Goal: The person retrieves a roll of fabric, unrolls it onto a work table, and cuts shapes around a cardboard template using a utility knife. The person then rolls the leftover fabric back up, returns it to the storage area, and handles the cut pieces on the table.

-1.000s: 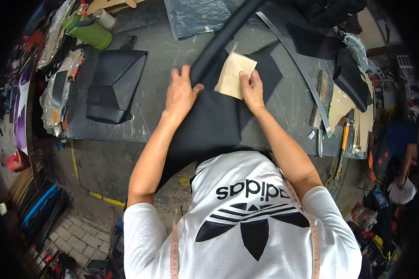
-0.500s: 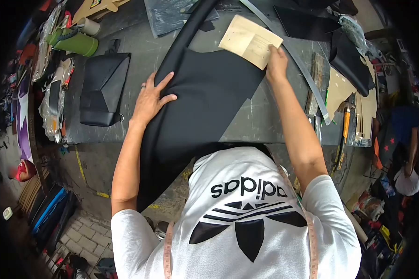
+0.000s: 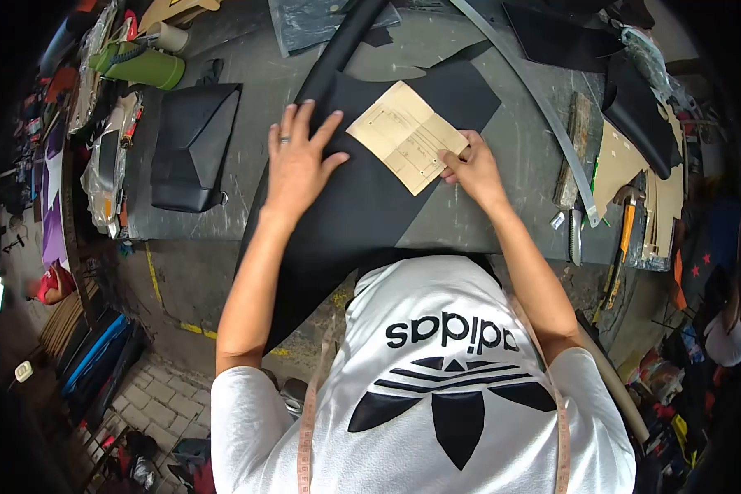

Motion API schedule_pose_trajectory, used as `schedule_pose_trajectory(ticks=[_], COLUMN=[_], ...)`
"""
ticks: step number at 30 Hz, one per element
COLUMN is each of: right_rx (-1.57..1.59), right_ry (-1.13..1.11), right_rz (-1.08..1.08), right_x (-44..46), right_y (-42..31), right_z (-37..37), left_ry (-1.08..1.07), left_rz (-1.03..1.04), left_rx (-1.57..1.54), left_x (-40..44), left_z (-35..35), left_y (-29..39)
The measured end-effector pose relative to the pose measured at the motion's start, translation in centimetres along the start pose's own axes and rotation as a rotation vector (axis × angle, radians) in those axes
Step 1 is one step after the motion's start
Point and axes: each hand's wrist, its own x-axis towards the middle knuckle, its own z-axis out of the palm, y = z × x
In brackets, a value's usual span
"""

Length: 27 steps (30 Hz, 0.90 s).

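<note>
Although the black sheet (image 3: pixel 346 198) already lies spread in the centre of the frame, its rolled part reaching to the top, we see no line drawn or cut around the beige paper piece (image 3: pixel 407 136) that lies upon it. With our right hand (image 3: pixel 476 177) we pinch the right corner of this paper between thumb and fingers, while our left hand (image 3: pixel 300 169), open with fingers spread, rests upon the sheet and grasps nothing.

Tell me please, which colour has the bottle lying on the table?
The bottle is green; the head view shows it best.
</note>
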Motion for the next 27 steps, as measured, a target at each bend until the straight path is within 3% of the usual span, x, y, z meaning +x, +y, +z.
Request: schedule_pose_trajectory(ticks=[2,4,5,6,7,9,11,13,16,17,20,24,27], right_rx=[-0.104,-0.234,-0.294,-0.292,-0.138,0.02,0.36,0.527,0.018,0.017,-0.735,-0.822,-0.782], right_ry=[-0.049,0.052,0.106,0.103,0.177,0.25,0.273,0.284,0.277,0.279,0.399,0.418,0.356], right_rz=[-0.015,-0.058,-0.075,-0.076,-0.024,0.016,0.08,0.093,0.055,0.046,-0.114,-0.287,-0.217], right_x=[0.6,1.9,2.4,3.2,4.1,5.0,4.6,5.3,6.9,6.8,6.2,8.3,8.9], right_y=[-0.4,-0.9,-0.7,-0.4,-0.1,-0.7,-1.5,-2.2,-1.0,-1.7,-2.9,-0.3,-1.2], right_z=[-0.6,-2.6,-3.5,-4.8,-6.4,-6.8,-6.3,-6.1,-5.2,-4.5,-2.1,-2.6,-2.9], left_ry=[-0.005,-0.008,-0.011,0.066,0.149,-0.018,-0.303,-0.325,-0.335,-0.324,-0.307,-0.283,-0.251], left_rz=[-0.128,-0.373,-0.378,-0.513,-0.648,-0.553,-0.645,-0.6,-0.564,-0.565,-0.54,-0.456,-0.423], left_rx=[-0.013,-0.027,-0.022,-0.179,-0.339,-0.554,-0.784,-0.682,-0.529,-0.476,-0.42,-0.298,-0.119], left_x=[0.2,0.2,-0.6,-1.8,-2.9,-5.8,-9.4,-10.6,-10.2,-9.9,-8.8,-6.3,-6.4], left_z=[0.1,0.1,0.5,1.3,1.7,0.4,0.7,-1.5,-2.6,-2.7,-4.2,-4.5,-2.9], left_y=[1.1,1.1,0.0,-2.1,-4.0,-6.4,-9.5,-8.1,-6.1,-5.4,-5.3,-7.9,-10.3])
